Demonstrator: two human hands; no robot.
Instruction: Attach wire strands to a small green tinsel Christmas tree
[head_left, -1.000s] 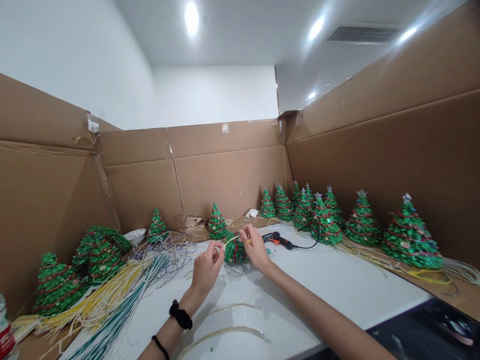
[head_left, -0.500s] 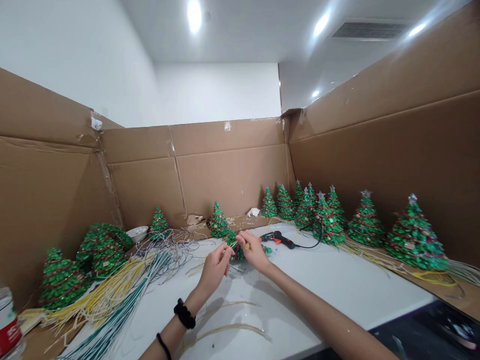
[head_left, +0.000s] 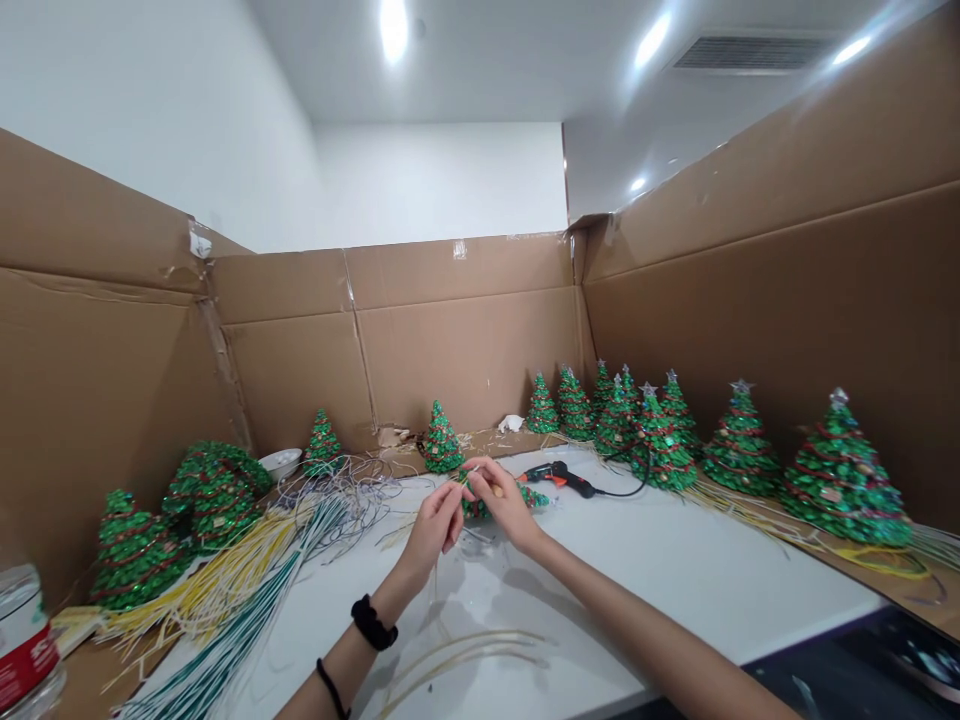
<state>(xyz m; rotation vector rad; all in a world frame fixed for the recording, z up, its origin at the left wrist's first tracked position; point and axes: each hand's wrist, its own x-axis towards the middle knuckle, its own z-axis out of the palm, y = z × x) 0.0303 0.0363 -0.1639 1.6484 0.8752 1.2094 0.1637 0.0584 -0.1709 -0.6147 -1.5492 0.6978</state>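
Above the white board, my left hand [head_left: 436,520] is closed in a pinch, with a thin pale strand [head_left: 437,585] hanging below it. My right hand [head_left: 502,502] is pinched too, its fingertips meeting those of the left; what they grip is mostly hidden, though it looks like the same strand. Directly behind the hands a small green Christmas tree [head_left: 534,496] lies on its side, largely covered by my fingers. Two curved yellowish strands [head_left: 469,660] rest on the board closer to me.
A glue gun [head_left: 562,478] with a black cable lies right of my hands. Bundled yellow wires [head_left: 225,565] and green wires [head_left: 262,610] spread at left. Decorated trees [head_left: 660,440] line the right side; another tree [head_left: 442,440] stands behind. Cardboard walls [head_left: 465,330] surround the board [head_left: 637,580].
My fingertips have come closer together, and the strand that showed between them is now mostly covered. The view has shifted slightly, moving the surroundings a little to the right.
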